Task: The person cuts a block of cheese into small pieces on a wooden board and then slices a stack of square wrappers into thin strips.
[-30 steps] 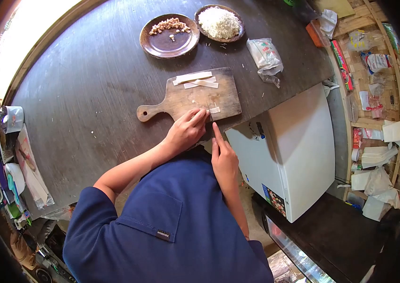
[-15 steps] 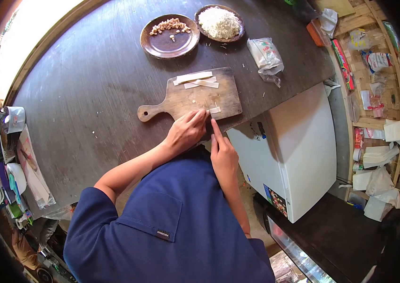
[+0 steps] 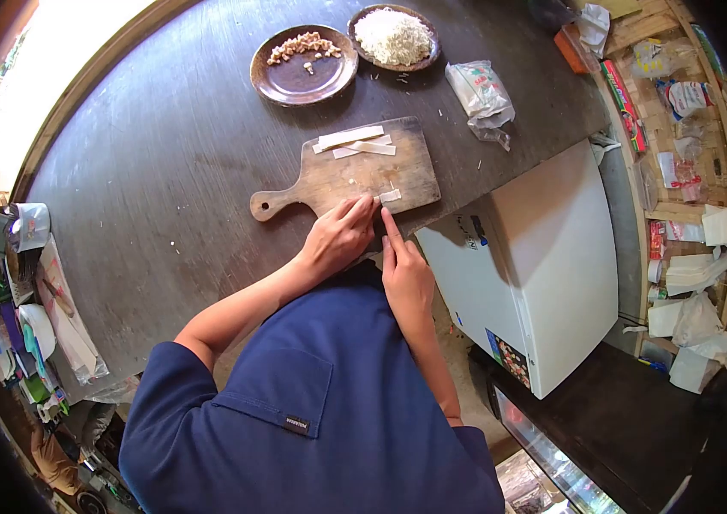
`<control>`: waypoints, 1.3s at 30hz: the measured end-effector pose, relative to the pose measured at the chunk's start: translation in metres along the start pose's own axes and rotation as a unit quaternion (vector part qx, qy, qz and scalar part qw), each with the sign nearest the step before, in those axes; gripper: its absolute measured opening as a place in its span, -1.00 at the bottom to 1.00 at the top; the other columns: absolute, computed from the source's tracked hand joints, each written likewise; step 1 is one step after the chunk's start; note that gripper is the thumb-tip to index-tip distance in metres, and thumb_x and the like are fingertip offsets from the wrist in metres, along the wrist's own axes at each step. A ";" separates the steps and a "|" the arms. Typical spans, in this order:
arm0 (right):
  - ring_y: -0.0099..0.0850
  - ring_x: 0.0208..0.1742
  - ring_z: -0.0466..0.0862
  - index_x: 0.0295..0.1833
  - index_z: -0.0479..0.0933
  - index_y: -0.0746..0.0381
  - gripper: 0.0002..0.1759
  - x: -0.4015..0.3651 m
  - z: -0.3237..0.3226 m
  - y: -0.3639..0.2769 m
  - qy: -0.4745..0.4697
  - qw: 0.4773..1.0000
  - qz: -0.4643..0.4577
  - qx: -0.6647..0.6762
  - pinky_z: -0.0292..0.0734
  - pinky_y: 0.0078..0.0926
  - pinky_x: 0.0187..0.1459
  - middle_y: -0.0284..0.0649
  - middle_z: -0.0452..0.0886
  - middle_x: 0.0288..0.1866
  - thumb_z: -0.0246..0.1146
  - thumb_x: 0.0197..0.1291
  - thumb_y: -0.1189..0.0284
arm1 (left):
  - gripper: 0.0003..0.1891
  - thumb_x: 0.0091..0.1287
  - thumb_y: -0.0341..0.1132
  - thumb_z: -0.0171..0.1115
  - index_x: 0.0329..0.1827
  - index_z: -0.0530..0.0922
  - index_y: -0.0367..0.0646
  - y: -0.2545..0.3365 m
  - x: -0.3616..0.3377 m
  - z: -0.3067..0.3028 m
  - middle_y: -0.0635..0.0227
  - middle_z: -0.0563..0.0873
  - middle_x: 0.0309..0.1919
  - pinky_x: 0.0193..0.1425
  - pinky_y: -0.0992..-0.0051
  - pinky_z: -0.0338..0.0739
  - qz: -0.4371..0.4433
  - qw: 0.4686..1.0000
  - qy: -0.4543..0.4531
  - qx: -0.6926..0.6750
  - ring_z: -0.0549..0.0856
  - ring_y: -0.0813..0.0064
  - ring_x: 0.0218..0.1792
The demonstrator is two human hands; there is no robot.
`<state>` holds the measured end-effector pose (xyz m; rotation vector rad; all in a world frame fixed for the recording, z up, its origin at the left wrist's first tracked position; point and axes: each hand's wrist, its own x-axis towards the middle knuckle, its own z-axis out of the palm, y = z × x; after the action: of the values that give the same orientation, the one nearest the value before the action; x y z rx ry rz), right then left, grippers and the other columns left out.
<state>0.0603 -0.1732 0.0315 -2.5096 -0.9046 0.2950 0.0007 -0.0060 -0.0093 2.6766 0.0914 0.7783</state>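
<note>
A wooden cutting board (image 3: 342, 176) with a handle lies on the dark table (image 3: 166, 171). Flat white strips (image 3: 353, 142) rest at its far edge, and a small cut white piece (image 3: 391, 195) lies near its front right corner. My left hand (image 3: 338, 236) presses its fingertips on a white strip at the board's front edge, just left of that piece. My right hand (image 3: 404, 274) sits right beside it, index finger stretched toward the cut piece. Whether a thin blade is under that finger is hidden.
A brown plate (image 3: 303, 73) with chopped brownish bits and a bowl of shredded white food (image 3: 393, 36) stand at the far side, beside a plastic bag (image 3: 479, 94). A white cabinet (image 3: 543, 265) stands to the right of the table. Cluttered items line the left edge (image 3: 29, 325).
My right hand has slid a little forward and closer to my left hand at the board's front edge. The left hand and strips stay put.
</note>
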 end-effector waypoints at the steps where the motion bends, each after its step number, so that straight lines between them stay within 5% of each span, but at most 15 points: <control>1: -0.01 -0.42 0.75 0.73 0.28 -0.49 -0.37 0.000 -0.002 -0.001 -0.003 1.000 0.000 -0.002 0.68 0.00 -0.37 -0.13 0.60 -0.36 0.15 0.66 0.17 | -0.54 0.25 -0.46 0.42 0.23 0.70 -0.41 -0.001 0.001 -0.001 0.18 0.70 0.19 0.21 0.38 0.72 -0.001 1.000 -0.002 0.000 0.75 0.25 0.13; 17: -0.02 -0.41 0.75 0.72 0.29 -0.50 -0.37 -0.004 -0.007 -0.004 -0.012 1.000 0.010 -0.026 0.70 -0.01 -0.37 -0.14 0.60 -0.34 0.17 0.65 0.16 | -0.54 0.23 -0.42 0.40 0.20 0.68 -0.47 -0.004 0.001 -0.001 0.11 0.70 0.17 0.30 0.40 0.68 0.042 0.998 -0.006 0.044 0.72 0.26 0.18; 39: 0.05 -0.42 0.74 0.72 0.29 -0.49 -0.39 -0.010 -0.007 -0.001 -0.041 0.999 0.028 -0.010 0.71 0.03 -0.36 -0.11 0.60 -0.33 0.15 0.66 0.14 | -0.57 0.23 -0.49 0.42 0.20 0.73 -0.37 -0.001 0.001 -0.001 0.17 0.74 0.19 0.22 0.32 0.75 -0.014 1.000 -0.005 -0.010 0.76 0.20 0.17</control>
<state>0.0545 -0.1814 0.0387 -2.5610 -0.8745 0.4103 0.0007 -0.0045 -0.0083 2.6550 0.1182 0.7533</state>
